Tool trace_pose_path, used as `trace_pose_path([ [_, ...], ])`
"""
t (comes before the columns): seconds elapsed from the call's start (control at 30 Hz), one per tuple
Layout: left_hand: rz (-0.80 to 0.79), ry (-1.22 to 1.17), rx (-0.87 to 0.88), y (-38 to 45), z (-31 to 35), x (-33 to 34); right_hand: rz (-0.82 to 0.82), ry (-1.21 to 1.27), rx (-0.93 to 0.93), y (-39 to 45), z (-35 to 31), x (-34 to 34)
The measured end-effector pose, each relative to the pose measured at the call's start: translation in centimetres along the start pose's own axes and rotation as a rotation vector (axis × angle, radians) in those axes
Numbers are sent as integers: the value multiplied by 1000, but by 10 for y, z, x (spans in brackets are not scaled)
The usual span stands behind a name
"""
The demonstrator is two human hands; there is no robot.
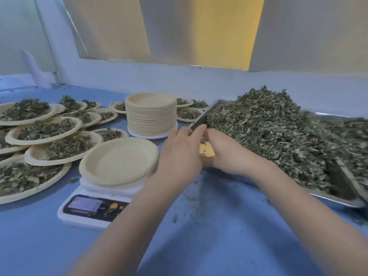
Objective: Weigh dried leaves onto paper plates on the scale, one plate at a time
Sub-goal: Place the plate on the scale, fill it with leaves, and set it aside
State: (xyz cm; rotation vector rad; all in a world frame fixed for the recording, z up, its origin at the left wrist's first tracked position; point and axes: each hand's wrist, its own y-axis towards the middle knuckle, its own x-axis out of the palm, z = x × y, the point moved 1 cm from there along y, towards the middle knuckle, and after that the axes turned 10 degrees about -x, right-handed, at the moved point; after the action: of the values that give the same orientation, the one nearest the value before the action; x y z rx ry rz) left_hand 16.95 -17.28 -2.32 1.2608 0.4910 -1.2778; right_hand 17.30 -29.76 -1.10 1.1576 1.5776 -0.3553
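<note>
Evidently well into the run: many filled plates (42,132) lay overlapping along the left side of the blue table (219,236), and a few more sat toward the far edge behind the stack of empty plates (151,116). An empty plate (119,162) rested on the scale (95,206) near the middle of the table, with no leaves on it. The display was lit, but its reading was too blurred to note.

Both hands met just right of the scale, at the near-left corner of the metal tray (334,198). The left hand (181,154) had its fingers curled, fingertips by the tray rim; the right hand (223,152) was curled against it. Something pale yellow (207,149) showed between the palms; I could not tell what it was or which hand held it, nor whether either hand gripped the tray.

The dried leaves (268,132) were heaped high in the tray, on the right side of the table, with loose crumbs scattered on the table below the hands.

Judgement: this plate's portion not yet started; a large heap and a tall stack of plates suggested much weighing remained.
</note>
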Motion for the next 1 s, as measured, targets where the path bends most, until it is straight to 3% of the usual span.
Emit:
trace_pose_path([
  [0.17,-362,-95,4,41,59,51,-158,-313,338,-36,66,-33],
  [0.4,-659,-302,31,60,104,89,-223,-749,647,-89,93,-79],
  [0.57,-731,-359,73,57,126,104,-241,-494,687,-89,106,-70],
  [0.67,-722,-358,43,61,128,106,-99,-383,614,-84,110,-64],
  [0.87,-552,-202,-22,67,114,95,240,-72,500,-85,112,-76],
  [1.0,-504,-384,-60,69,106,76,321,84,493,-78,108,-81],
])
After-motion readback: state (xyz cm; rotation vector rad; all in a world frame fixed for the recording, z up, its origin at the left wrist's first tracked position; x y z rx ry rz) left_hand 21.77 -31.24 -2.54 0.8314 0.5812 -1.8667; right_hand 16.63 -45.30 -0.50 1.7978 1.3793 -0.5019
